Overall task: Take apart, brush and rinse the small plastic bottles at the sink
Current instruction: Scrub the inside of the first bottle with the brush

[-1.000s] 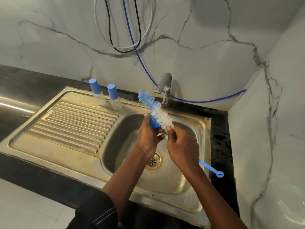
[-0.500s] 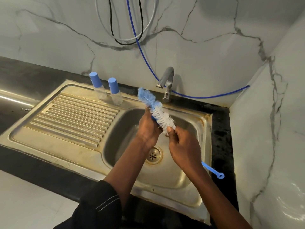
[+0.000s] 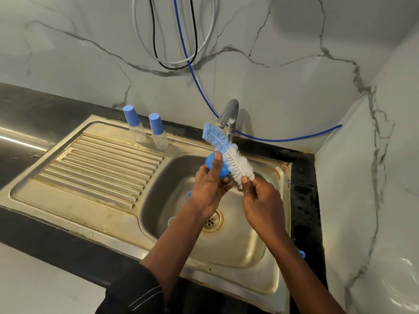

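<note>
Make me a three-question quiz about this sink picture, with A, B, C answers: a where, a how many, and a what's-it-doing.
1. Where do the capped bottles stand?
A. in the basin
B. on the sink's rim behind the drainboard
C. on the tap

2. How many bottles wear blue caps?
A. one
B. two
C. four

3. What does the left hand do?
A. turns the tap
B. hangs empty
C. holds a blue cap

Answers: B, they stand on the rim at the drainboard's back edge; B, two stand side by side; C, its fingers curl round the cap, beside the brush that the right hand grips.
</note>
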